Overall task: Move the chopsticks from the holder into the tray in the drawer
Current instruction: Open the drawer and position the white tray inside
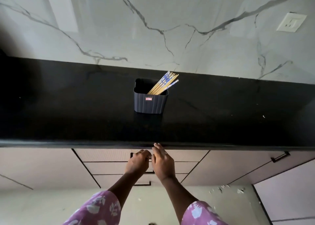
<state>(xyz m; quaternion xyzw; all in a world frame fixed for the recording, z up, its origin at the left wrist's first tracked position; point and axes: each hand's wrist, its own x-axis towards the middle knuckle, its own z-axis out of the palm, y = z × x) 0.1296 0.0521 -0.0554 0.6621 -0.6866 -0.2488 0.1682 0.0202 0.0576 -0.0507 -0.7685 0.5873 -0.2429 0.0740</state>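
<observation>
A dark ribbed holder point(150, 102) stands on the black counter point(68, 105), with several wooden chopsticks point(163, 83) with blue-and-white tops leaning out to the right. Below the counter edge, my left hand point(138, 162) is curled around the dark handle of the top drawer point(105, 154), which is closed. My right hand point(162, 161) hovers just beside it, fingers extended toward the counter's underside, holding nothing. The tray inside the drawer is hidden.
Two more drawers point(109, 167) sit under the top one, with pale cabinet doors point(238, 165) either side. A marble backsplash with a wall socket point(291, 21) rises behind the counter. Pale floor with white specks point(226, 189) lies below.
</observation>
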